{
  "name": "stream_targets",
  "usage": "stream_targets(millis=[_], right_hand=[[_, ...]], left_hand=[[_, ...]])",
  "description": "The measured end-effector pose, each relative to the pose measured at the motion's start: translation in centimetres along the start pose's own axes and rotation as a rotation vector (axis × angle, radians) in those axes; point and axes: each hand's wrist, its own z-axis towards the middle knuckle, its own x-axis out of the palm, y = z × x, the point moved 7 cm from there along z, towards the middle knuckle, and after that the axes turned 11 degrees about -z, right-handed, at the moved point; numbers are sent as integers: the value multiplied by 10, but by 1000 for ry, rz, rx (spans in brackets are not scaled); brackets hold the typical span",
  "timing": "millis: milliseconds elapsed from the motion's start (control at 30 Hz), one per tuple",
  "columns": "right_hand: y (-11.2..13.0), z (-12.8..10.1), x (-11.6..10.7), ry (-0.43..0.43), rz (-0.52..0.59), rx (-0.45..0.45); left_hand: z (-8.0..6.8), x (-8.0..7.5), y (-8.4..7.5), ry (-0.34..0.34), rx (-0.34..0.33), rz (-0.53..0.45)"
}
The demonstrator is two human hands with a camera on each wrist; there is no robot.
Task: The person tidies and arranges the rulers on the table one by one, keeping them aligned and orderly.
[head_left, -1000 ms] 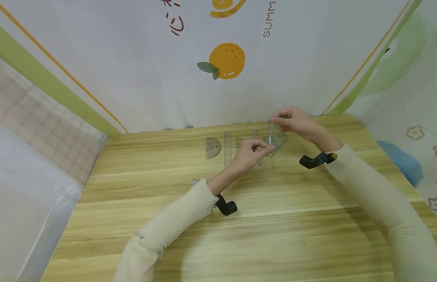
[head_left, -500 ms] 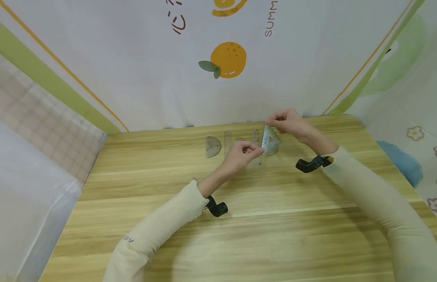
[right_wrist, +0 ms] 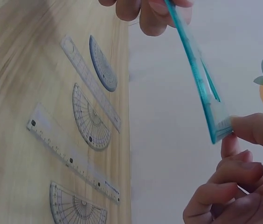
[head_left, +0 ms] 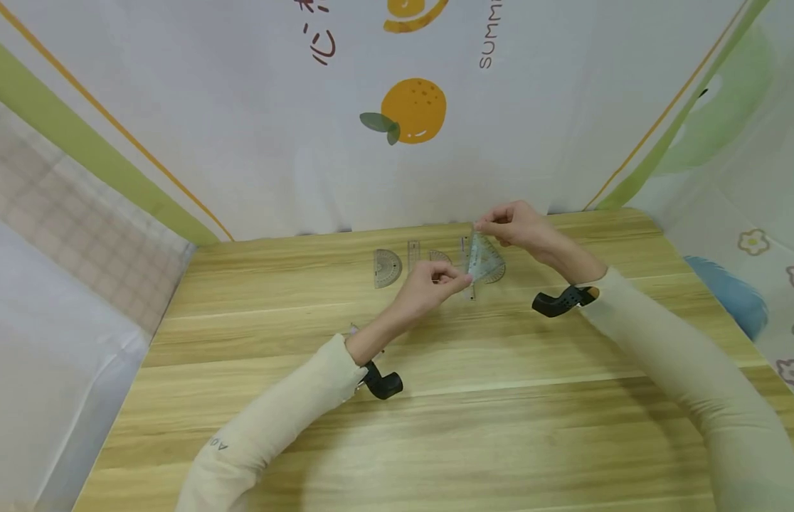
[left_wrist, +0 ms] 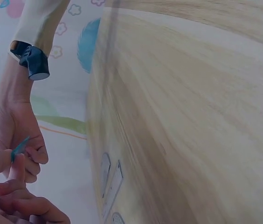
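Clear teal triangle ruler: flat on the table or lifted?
Lifted. The clear teal triangle ruler is pinched between the left hand and right hand, above the wooden table.

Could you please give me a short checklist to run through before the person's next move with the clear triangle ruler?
1. Right hand pinches the upper corner of the triangle ruler: ok.
2. Left hand has a grip on its lower corner: ok.
3. Triangle ruler is lifted off the wooden table: ok, it is held on edge in the right wrist view.
4. Protractors and straight rulers lie flat and apart from one another: ok.
5. Free space for the triangle ruler in that row: cannot tell.
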Motion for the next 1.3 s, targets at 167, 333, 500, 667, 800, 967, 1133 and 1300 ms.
stream_targets(millis=[167,333,500,667,800,967,1133,1300], right_hand=[[1,-2,4,-3,-14,-3],[3,-5,9,-6,-59,-11],[6,-8,14,-15,-130,-33],[11,-9,21,-9,-168,-75],[13,-11,28,14,-175,-97],[15,-12,34,43,-176,-97],[15,-11,39,56,-184,-87],[15,-12,41,54,-195,-73]], left_hand=[[-5,-1,-1,23,10,13],[-12,-4,-1,16,-10,43],[-17,-3,-1,15,-43,67],[-23,-2,0,30,-52,108],[-29,-3,2,27,-73,151],[-35,-6,5,20,-104,202],[-38,-6,7,26,-130,239],[-39,-4,6,47,-109,294]])
